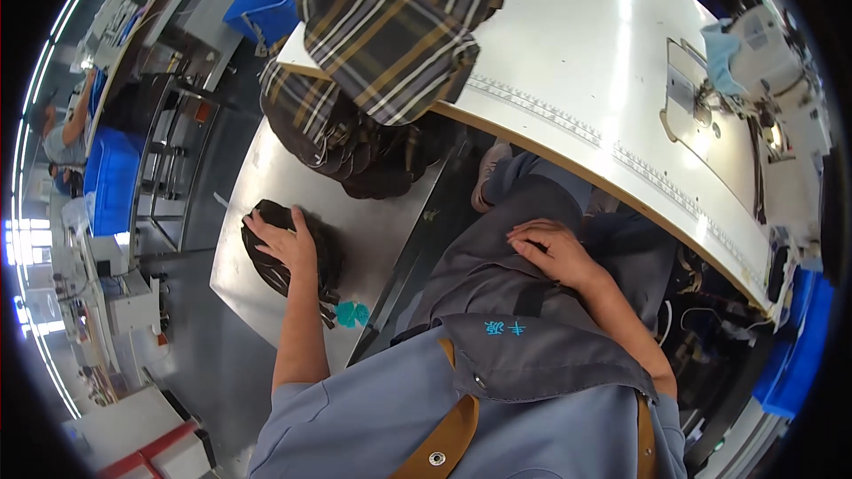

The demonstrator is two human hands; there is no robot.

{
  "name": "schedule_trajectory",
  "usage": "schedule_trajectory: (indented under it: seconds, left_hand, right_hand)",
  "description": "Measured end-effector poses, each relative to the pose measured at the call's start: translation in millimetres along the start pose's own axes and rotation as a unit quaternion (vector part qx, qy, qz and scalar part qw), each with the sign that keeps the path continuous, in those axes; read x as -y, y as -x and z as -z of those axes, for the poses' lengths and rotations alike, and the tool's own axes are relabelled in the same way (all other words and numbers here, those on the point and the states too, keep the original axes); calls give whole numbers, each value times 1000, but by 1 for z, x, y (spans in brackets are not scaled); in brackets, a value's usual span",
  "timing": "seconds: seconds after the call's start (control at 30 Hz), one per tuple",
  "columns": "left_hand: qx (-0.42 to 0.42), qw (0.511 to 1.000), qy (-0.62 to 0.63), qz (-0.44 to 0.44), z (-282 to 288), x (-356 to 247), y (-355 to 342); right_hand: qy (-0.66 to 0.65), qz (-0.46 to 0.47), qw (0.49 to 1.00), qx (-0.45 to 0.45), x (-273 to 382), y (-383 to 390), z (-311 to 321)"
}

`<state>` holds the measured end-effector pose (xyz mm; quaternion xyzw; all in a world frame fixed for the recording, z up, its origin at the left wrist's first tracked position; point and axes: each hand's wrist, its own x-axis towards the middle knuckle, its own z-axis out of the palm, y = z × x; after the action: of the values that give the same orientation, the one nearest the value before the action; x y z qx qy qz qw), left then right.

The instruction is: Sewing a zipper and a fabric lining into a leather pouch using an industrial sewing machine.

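Observation:
My left hand (284, 239) lies open, fingers spread, on a dark striped fabric bundle (317, 257) on a low steel table (243, 173), beside a small teal piece (351, 313). My right hand (548, 250) rests open on the grey apron (479, 257) over my lap, its fingers lightly bent. Above my left hand, dark plaid fabric pieces (386, 44) lie over the corner of the white worktable (568, 44), and more dark folded fabric (337, 151) is piled on the steel table beneath that corner.
A sewing machine (756, 53) with light blue cloth on it stands at the right of the worktable. Blue bins (790, 346) sit at lower right, at top (255, 4) and at far left (111, 182). Another person (67, 133) is at a bench on the far left.

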<state>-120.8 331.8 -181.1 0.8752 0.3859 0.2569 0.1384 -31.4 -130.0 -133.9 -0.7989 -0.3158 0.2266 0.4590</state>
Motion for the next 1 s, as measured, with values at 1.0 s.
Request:
schedule_trajectory:
  seconds: [1.0]
  left_hand:
    - [306,641,45,-702,22,-467,114]
  right_hand:
    - [-11,18,969,-247,60,185,162]
